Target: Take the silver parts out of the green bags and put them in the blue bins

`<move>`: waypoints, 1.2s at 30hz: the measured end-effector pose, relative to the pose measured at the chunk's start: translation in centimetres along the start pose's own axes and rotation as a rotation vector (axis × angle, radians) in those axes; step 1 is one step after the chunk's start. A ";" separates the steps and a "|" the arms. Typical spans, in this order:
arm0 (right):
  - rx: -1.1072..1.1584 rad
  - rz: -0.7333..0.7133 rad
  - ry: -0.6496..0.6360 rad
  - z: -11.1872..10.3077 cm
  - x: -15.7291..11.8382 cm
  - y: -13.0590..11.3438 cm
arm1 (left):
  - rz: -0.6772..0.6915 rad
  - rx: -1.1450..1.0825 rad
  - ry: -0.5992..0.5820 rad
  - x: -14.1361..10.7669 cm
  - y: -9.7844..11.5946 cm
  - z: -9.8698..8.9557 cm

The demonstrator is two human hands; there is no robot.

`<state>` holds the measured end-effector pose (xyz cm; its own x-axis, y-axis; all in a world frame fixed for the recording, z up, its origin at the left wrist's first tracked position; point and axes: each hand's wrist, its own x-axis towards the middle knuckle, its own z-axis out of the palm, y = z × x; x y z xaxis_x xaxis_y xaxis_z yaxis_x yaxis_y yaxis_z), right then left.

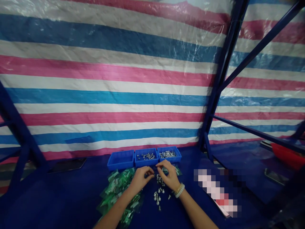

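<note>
My left hand (142,178) is closed in a pinch, thumb near the curled fingers, over the edge of a pile of green-tinted plastic bags (116,186) with small parts inside. Opposite it, my right hand (168,175) also pinches, its fingertips close to the left ones. Whatever either hand holds is too small to make out. Loose metal screws (157,196) lie on the blue table between my forearms, with more just below the fingertips. Beyond the hands, a middle blue bin (146,161) holds short screws, and a right blue bin (170,159) holds longer metal pieces.
A third blue bin (121,163) stands leftmost in the row. A dark phone (68,164) lies at the back left, and a pixelated pink item (218,194) on the right. Blue metal posts (215,92) rise at both sides before a striped plastic sheet (114,98).
</note>
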<state>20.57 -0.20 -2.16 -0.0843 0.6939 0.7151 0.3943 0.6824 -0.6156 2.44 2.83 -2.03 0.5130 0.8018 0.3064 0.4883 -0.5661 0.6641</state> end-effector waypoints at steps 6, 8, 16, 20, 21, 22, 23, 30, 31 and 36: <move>0.101 -0.027 -0.138 0.9 -0.2 0.5 | -0.118 -0.495 0.161 -0.3 0.3 -1.2; 0.089 -0.040 -0.127 0.9 -0.2 0.3 | -0.134 -0.531 0.142 -0.4 0.6 -1.3; 0.037 -0.056 -0.062 0.3 0.2 -0.6 | -0.129 -0.549 0.166 -0.5 1.3 -0.9; 0.032 -0.017 -0.013 0.3 0.2 -0.7 | -0.092 -0.562 0.181 -0.5 1.8 -0.5; 0.029 -0.008 -0.008 0.4 0.1 -0.7 | -0.087 -0.547 0.197 -0.5 1.9 -0.4; 0.026 0.000 -0.009 0.5 0.1 -0.7 | -0.083 -0.531 0.213 -0.6 2.1 -0.3; 0.023 0.008 -0.015 0.6 0.0 -0.8 | -0.078 -0.514 0.228 -0.6 2.2 -0.2; 0.064 0.020 -0.159 0.9 -0.2 -0.9 | 0.054 -0.285 0.305 0.3 2.2 -1.2; 0.063 0.030 -0.144 0.8 -0.1 -0.8 | 0.076 -0.214 0.331 1.0 2.0 -1.7; 0.039 0.093 -0.015 0.2 0.2 -0.1 | 0.081 0.068 0.416 4.7 0.3 -3.8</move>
<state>20.30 -0.08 -1.99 -0.0625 0.7578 0.6495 0.3654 0.6230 -0.6917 2.34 7.19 2.20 0.2302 0.7551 0.6139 0.5106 -0.6308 0.5843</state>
